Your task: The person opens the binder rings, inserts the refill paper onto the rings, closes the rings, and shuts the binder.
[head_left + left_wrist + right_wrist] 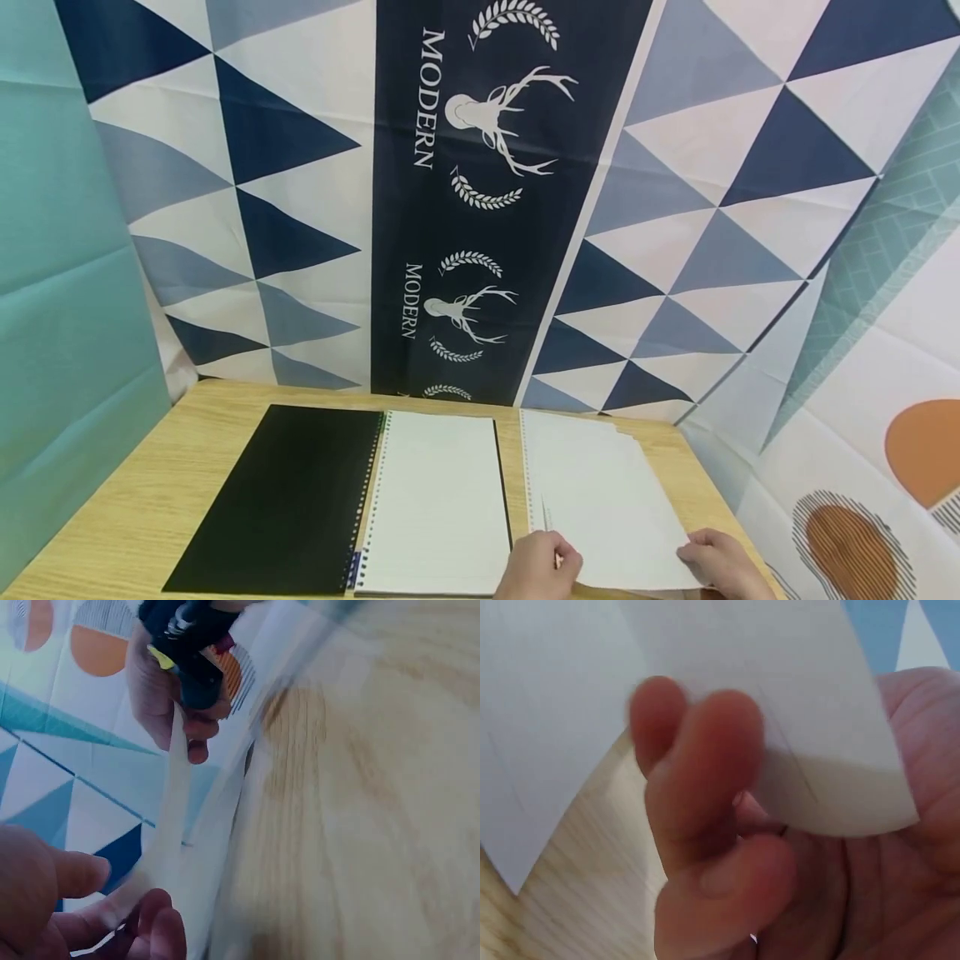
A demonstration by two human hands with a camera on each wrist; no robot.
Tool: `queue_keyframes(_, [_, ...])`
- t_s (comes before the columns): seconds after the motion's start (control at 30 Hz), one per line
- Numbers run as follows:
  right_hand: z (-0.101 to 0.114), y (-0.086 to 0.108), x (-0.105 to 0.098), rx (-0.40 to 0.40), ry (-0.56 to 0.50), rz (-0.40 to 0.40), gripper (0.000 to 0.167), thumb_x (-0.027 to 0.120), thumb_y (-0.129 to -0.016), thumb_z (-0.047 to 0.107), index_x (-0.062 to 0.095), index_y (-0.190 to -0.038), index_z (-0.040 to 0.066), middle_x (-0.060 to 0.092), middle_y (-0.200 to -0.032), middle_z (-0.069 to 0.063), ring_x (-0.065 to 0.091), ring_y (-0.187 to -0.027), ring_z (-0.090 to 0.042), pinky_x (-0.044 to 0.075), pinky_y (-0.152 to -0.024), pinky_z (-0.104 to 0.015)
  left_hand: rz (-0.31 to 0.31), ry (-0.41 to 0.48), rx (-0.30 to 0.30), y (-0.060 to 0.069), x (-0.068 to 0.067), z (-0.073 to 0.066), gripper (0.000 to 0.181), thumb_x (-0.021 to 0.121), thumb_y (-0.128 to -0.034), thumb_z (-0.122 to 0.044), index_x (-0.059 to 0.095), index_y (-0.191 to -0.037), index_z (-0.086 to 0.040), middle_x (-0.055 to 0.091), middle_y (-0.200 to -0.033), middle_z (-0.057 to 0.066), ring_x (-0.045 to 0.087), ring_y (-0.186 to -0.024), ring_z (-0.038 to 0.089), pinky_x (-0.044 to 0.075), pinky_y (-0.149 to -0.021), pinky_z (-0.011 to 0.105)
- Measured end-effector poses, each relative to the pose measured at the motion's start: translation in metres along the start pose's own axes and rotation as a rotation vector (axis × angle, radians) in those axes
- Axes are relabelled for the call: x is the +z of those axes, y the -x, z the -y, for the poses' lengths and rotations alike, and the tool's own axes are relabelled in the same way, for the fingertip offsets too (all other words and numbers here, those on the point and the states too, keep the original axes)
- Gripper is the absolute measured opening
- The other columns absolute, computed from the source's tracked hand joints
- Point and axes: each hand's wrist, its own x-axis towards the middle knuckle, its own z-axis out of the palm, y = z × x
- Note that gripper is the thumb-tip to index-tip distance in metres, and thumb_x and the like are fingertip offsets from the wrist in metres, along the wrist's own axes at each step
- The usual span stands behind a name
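Several loose white sheets of paper [607,500] with punched holes down their left edge lie in a slightly uneven stack on the table's right side. My left hand [536,568] grips the near left corner, its fingers curled. At the near right corner my right hand [726,567] holds the sheets' edge. In the left wrist view the paper [176,795] runs edge-on between the two hands, lifted off the tabletop. The right wrist view shows curled fingers around a bent paper corner [840,780]; another sheet corner [517,847] hangs apart at the left.
Left of the sheets, a ring-hole notebook lies open, with a black cover [277,500] and a white page stack [442,500]. The wooden table [127,517] meets patterned cloth walls [487,208] at its back and sides.
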Motion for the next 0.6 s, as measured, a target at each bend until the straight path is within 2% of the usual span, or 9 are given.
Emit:
queue_keyframes(0.13, [0.003, 0.001, -0.004, -0.046, 0.028, -0.01, 0.035, 0.059, -0.085, 0.006, 0.056, -0.11, -0.018, 0.065, -0.099, -0.025, 0.061, -0.091, -0.03, 0.051, -0.072, -0.034, -0.042, -0.063, 0.067, 0.0, -0.006, -0.005, 0.011, 0.067, -0.092, -0.01, 0.075, -0.085, -0.012, 0.063, -0.071, -0.009, 0.049, -0.06, 0.001, 0.042, -0.054, 0.021])
queue_keyframes(0.27, [0.008, 0.003, -0.008, -0.095, 0.096, -0.034, 0.039, 0.063, -0.085, 0.006, 0.055, -0.114, -0.018, 0.065, -0.106, -0.028, 0.061, -0.099, -0.032, 0.044, -0.078, -0.031, -0.06, -0.081, 0.084, 0.0, -0.015, -0.01, 0.012, 0.067, -0.0901, -0.006, 0.074, -0.096, -0.014, 0.061, -0.076, -0.009, 0.05, -0.063, 0.002, 0.043, -0.058, 0.022])
queue_keyframes(0.3, [0.01, 0.004, -0.008, -0.102, 0.107, -0.038, 0.041, 0.064, -0.085, 0.006, 0.054, -0.116, -0.019, 0.066, -0.107, -0.028, 0.063, -0.098, -0.03, 0.042, -0.078, -0.029, -0.058, -0.088, 0.086, 0.0, -0.017, -0.011, 0.014, 0.067, -0.0895, -0.006, 0.073, -0.099, -0.014, 0.064, -0.08, -0.008, 0.055, -0.068, 0.003, 0.047, -0.062, 0.023])
queue_keyframes(0.4, [0.017, 0.006, -0.007, -0.097, 0.038, -0.021, 0.049, 0.065, -0.087, 0.002, 0.045, -0.127, -0.018, 0.068, -0.104, -0.026, 0.067, -0.091, -0.025, 0.05, -0.075, -0.031, -0.054, -0.116, 0.095, 0.001, -0.026, -0.016, 0.02, 0.068, -0.089, -0.006, 0.073, -0.106, -0.014, 0.071, -0.101, -0.002, 0.068, -0.094, 0.012, 0.056, -0.08, 0.033])
queue_keyframes(0.5, [0.024, 0.009, -0.005, -0.123, -0.043, 0.001, 0.058, 0.063, -0.088, -0.004, 0.035, -0.138, -0.015, 0.065, -0.091, -0.017, 0.065, -0.078, -0.02, 0.052, -0.067, -0.03, -0.072, -0.164, 0.12, 0.002, -0.035, -0.02, 0.022, 0.069, -0.0895, -0.008, 0.073, -0.11, -0.015, 0.073, -0.112, 0.002, 0.067, -0.114, 0.019, 0.056, -0.092, 0.042])
queue_keyframes(0.57, [0.029, 0.012, -0.004, -0.155, -0.063, -0.003, 0.058, 0.062, -0.088, -0.006, 0.038, -0.14, -0.011, 0.064, -0.088, -0.01, 0.062, -0.075, -0.016, 0.051, -0.064, -0.028, -0.082, -0.178, 0.135, 0.003, -0.041, -0.022, 0.021, 0.069, -0.0909, -0.009, 0.073, -0.111, -0.015, 0.073, -0.108, 0.001, 0.068, -0.109, 0.017, 0.057, -0.088, 0.04])
queue_keyframes(0.6, [0.032, 0.014, -0.004, -0.172, -0.062, 0.0, 0.056, 0.062, -0.088, -0.005, 0.041, -0.14, -0.009, 0.06, -0.083, -0.006, 0.058, -0.069, -0.014, 0.049, -0.061, -0.026, -0.084, -0.179, 0.141, 0.003, -0.045, -0.023, 0.021, 0.068, -0.0917, -0.009, 0.073, -0.111, -0.014, 0.073, -0.104, 0.0, 0.069, -0.101, 0.013, 0.057, -0.083, 0.037])
